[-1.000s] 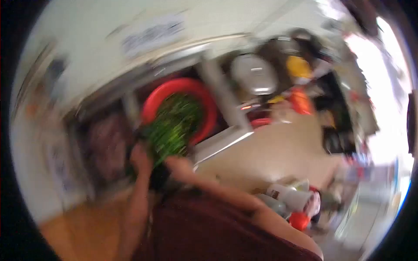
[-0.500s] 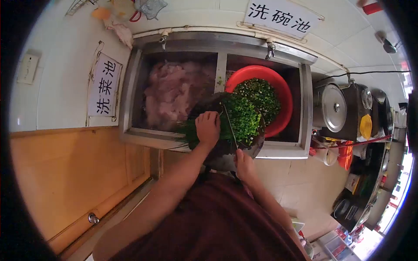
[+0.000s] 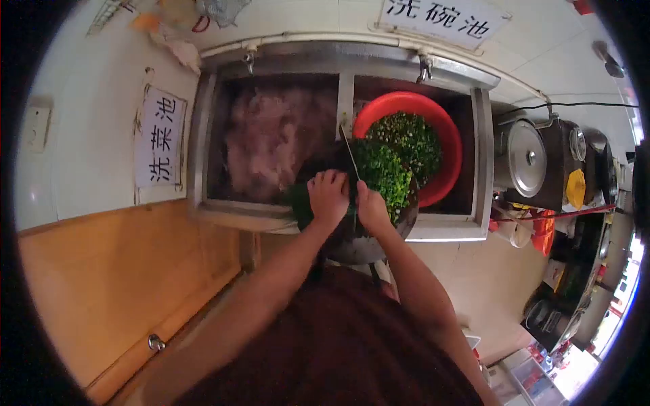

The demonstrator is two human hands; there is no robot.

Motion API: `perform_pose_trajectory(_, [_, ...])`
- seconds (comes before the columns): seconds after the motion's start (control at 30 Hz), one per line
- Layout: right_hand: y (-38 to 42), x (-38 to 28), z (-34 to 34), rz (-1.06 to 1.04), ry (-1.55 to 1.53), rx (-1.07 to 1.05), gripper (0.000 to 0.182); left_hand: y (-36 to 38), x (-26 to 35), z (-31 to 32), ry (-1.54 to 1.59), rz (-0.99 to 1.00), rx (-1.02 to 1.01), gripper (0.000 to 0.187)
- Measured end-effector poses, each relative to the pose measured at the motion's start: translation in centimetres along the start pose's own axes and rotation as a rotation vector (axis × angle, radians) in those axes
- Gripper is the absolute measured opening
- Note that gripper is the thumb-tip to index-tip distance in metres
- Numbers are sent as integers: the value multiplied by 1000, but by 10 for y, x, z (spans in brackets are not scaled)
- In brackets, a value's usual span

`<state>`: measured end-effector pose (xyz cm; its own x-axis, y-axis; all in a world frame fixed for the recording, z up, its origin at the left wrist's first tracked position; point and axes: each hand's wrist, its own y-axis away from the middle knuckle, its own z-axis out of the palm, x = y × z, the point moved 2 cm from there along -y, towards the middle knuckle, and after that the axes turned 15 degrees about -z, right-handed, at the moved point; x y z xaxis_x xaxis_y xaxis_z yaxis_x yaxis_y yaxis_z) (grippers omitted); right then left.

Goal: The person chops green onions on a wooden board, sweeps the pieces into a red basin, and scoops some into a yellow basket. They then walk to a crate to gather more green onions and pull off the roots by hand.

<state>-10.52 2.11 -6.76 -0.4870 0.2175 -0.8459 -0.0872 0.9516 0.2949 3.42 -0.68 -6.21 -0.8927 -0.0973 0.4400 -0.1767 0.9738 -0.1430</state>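
My left hand (image 3: 329, 197) presses down with curled fingers on a bunch of long scallions (image 3: 302, 206) lying on a dark round cutting board (image 3: 359, 252). My right hand (image 3: 372, 208) is closed around the handle of a knife (image 3: 350, 152). The blade points away from me, just right of my left fingers. Heaped on the board, right of the blade, are chopped scallions (image 3: 389, 174). Beyond them a red basin (image 3: 452, 162) holds more chopped scallions (image 3: 406, 135). My fingers partly hide the stalks.
The board rests over the front of a steel double sink (image 3: 345, 95). Pale pink, meat-like pieces (image 3: 267, 139) fill the left compartment; the basin stands in the right one. Two taps (image 3: 424, 68) are at the back. A lidded pot (image 3: 527, 157) is at the right.
My right hand has moved forward and left with the knife, nearer my left hand. The knife blade has shifted away from me. The whole view has tilted slightly.
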Motion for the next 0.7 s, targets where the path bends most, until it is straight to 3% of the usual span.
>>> perform_pose_trajectory(0.03, [-10, -4, -5, 99, -27, -41, 64, -9, 2, 2, -4, -22, -8, 18])
perform_pose_trajectory(0.1, [18, -12, -23, -6, 6, -20, 65, -14, 2, 7, 37, -26, 36, 16])
perform_pose_trajectory(0.17, [53, -28, -40, 184, -85, -6, 66, -2, -2, 5, 69, -32, 47, 15])
perform_pose_trajectory(0.27, [86, -33, -44, 156, -3, -38, 67, -9, 1, 6, 100, -46, 20, 12])
perform_pose_trajectory(0.47, [110, 12, -14, 337, 31, -182, 63, -8, -3, 7, 106, -25, 7, 19])
perform_pose_trajectory(0.53, [79, -14, -6, 260, 111, -86, 63, -8, -3, 7, 79, 0, -35, 23])
perform_pose_trajectory(0.6, [33, -18, 10, -87, 94, 90, 65, -11, -3, 10, 73, 17, -34, 23])
perform_pose_trajectory(0.7, [-10, -21, -2, 35, 59, 15, 64, -1, -5, 7, 37, 24, -19, 22])
